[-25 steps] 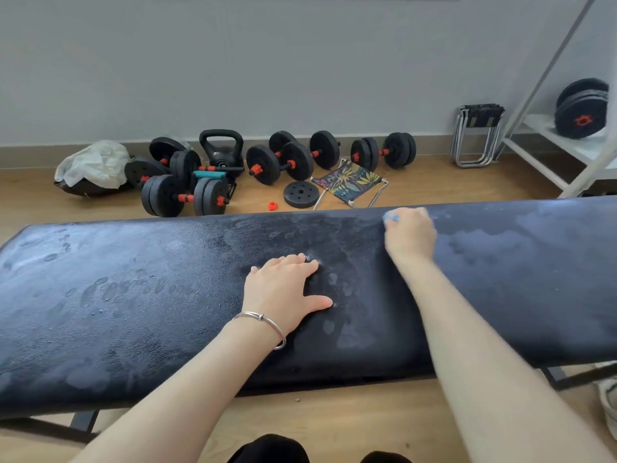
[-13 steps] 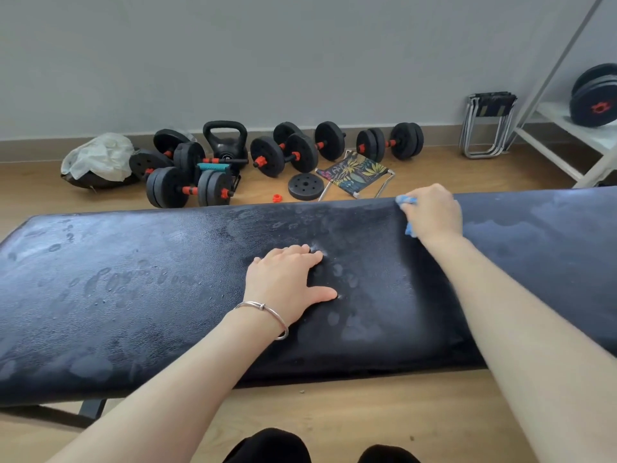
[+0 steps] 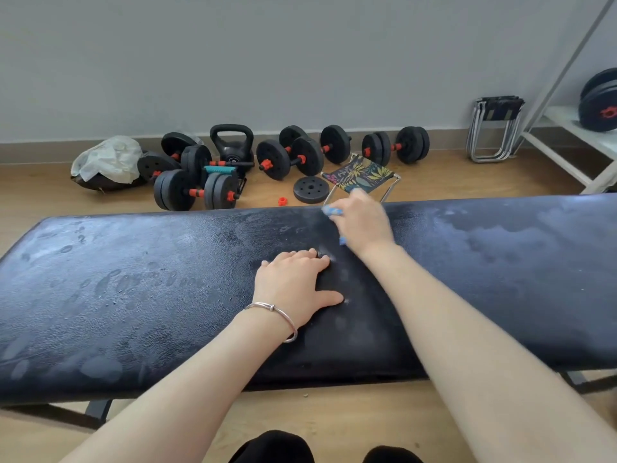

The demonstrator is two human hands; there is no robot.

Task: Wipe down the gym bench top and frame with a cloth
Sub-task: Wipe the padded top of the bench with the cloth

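Note:
The black padded gym bench top [image 3: 133,295] stretches across the view, streaked with damp marks and dusty patches. My left hand [image 3: 293,285], with a silver bangle on the wrist, lies flat on the pad near its middle with fingers straight. My right hand [image 3: 362,222] holds a small blue cloth [image 3: 331,211] bunched under the fingers at the pad's far edge; only bits of blue peek out. Dark frame legs [image 3: 98,409] show under the pad at lower left and lower right.
Beyond the bench, on the wood floor by the wall, lie several black dumbbells [image 3: 290,157], a kettlebell [image 3: 232,145], a loose weight plate [image 3: 311,189], a small folding stool [image 3: 362,173] and a covered bundle [image 3: 107,162]. A white rack [image 3: 567,145] stands at the right.
My right hand with the cloth has swept back to the left along the pad's far edge after moving right. My left hand has stayed pressed in place.

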